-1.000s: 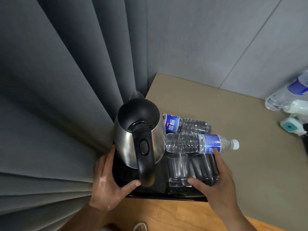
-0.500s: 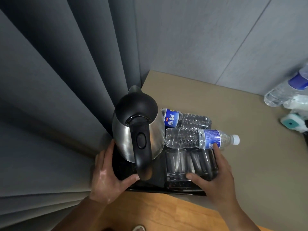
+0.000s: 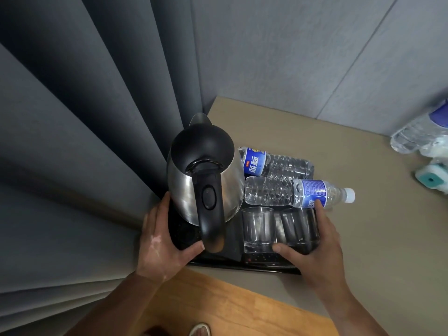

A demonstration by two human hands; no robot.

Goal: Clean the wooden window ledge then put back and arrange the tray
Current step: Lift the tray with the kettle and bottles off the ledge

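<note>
We see a kettle (image 3: pixel 206 180) of shiny silver with black lid and handle, and a black tray (image 3: pixel 242 264). The near bottle (image 3: pixel 271 194) and far bottle (image 3: pixel 286 166) are clear and ribbed with blue, white-lettered labels, and 1 white cap (image 3: pixel 349 195). 2 glasses (image 3: pixel 258 226) are clear. Curtain (image 3: pixel 84 141) and wall (image 3: pixel 291 44) are grey. The ledge (image 3: pixel 315 132) is taupe, edged in orange-brown wood grain.

Heavy grey curtains (image 3: pixel 72 141) hung in deep folds along the left and met a wall of grey panels (image 3: pixel 291 57) divided by thin seams. At the far right a clear plastic bottle with a blue label (image 3: pixel 421 132) was cut off by the frame edge, and a white object with a teal patch (image 3: pixel 430 178) sat just beside it. A shoe tip (image 3: pixel 200 330) showed at the bottom edge.
</note>
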